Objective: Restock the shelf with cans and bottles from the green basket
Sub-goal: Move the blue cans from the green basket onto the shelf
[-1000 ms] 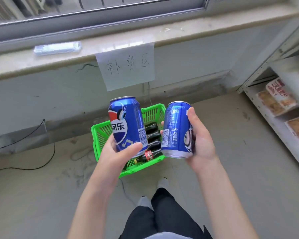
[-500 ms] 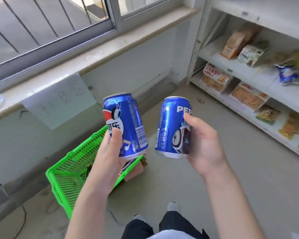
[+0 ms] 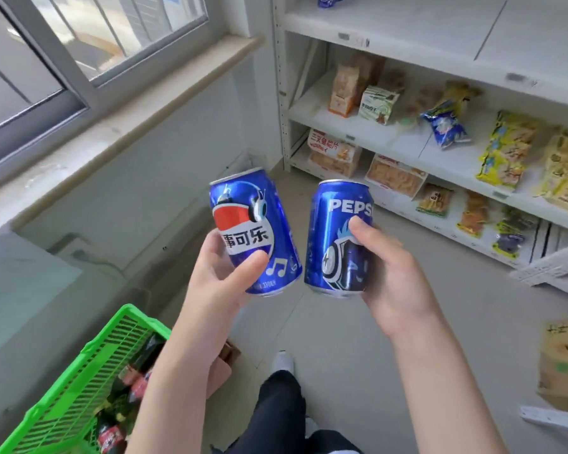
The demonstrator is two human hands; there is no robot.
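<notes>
While the person stands on the floor [image 3: 341,326] between the window wall and the shelf [image 3: 407,37], each hand carries a blue soda can out in front of the body, well clear of both basket and shelf. The left hand [image 3: 220,283] is clamped on the lower half of the left can [image 3: 254,231], thumb laid across the front and fingers wrapped round the far side. This can tilts, its top leaning to the person's left. The right hand [image 3: 391,283] grips the right can [image 3: 338,237] with the thumb pressed on the front and the fingers curled behind, mostly out of sight. That can stands close to upright. The two cans are just beside each other, nearest at their bases.

Down at the person's left, the green basket [image 3: 79,381] sits on the floor beside the wall under the window sill [image 3: 138,116], and the left forearm passes over its right edge. Dark bottles [image 3: 135,378] with red labels lie inside it. The shelf rises ahead on the right, its left post next to the end of the sill. Snack packets [image 3: 443,124] lie along its middle and lower boards.
</notes>
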